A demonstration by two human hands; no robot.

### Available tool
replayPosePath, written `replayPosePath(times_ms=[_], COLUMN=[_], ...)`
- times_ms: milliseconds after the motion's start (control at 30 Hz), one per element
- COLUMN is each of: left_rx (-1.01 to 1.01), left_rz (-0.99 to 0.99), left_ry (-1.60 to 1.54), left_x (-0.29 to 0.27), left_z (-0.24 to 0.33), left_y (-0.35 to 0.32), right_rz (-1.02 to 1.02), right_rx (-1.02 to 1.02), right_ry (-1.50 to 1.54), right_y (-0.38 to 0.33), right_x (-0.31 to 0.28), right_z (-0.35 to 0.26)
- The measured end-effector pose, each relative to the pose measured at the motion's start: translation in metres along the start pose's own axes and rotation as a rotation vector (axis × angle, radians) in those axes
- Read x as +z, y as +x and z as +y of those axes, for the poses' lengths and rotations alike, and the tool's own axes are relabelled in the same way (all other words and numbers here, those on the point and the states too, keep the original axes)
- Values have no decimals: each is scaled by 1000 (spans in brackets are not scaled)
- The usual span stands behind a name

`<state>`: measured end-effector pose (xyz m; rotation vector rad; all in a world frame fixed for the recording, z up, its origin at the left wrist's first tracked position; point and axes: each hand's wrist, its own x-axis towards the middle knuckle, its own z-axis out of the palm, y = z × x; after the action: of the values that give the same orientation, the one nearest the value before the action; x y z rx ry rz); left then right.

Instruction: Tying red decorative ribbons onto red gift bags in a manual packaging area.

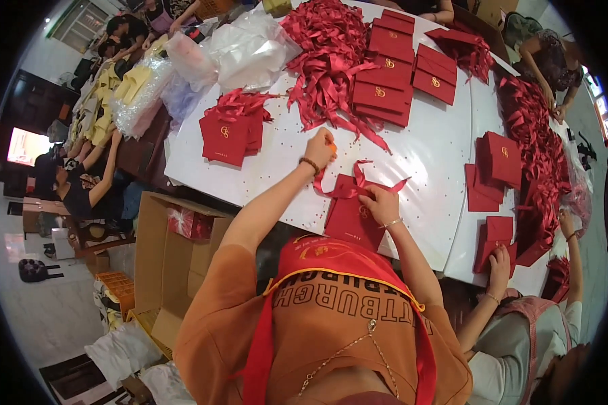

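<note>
A flat red gift bag (pixel 350 217) with gold print lies on the white table in front of me. A red ribbon (pixel 348 189) is tied across its top, with loose ends sticking out. My right hand (pixel 383 206) is closed at the bag's upper right edge, gripping the bag by the ribbon. Beyond the bag, to its upper left, my left hand (pixel 319 151) is closed around a small orange object (pixel 333 152), whose kind I cannot make out. One ribbon end hangs just below that hand.
Red bags with ribbons (pixel 231 131) are stacked at left. A ribbon heap (pixel 324 57) and several bag stacks (pixel 385 77) fill the far side. Clear plastic (pixel 250 47) lies far left. Beside me at right, a co-worker's hand (pixel 498 266) touches red bags. An open cardboard box (pixel 157 250) stands left.
</note>
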<state>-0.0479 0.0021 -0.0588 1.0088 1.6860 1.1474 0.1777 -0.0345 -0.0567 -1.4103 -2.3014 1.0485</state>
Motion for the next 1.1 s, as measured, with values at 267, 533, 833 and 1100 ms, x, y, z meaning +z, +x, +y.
replayPosePath(times_ms=[267, 533, 833, 1100], left_rx=[338, 322, 201, 266], left_rz=[-393, -412, -247, -425], left_ry=[380, 406, 325, 368], left_x=[36, 22, 31, 55], left_z=[10, -1, 19, 8], left_y=[-64, -56, -73, -103], right_rz=[-47, 356, -85, -71], right_rx=[41, -201, 314, 289], right_ry=[21, -393, 626, 549], right_y=[3, -34, -28, -25], right_x=[-2, -33, -32, -34], right_z=[-8, -23, 11, 1])
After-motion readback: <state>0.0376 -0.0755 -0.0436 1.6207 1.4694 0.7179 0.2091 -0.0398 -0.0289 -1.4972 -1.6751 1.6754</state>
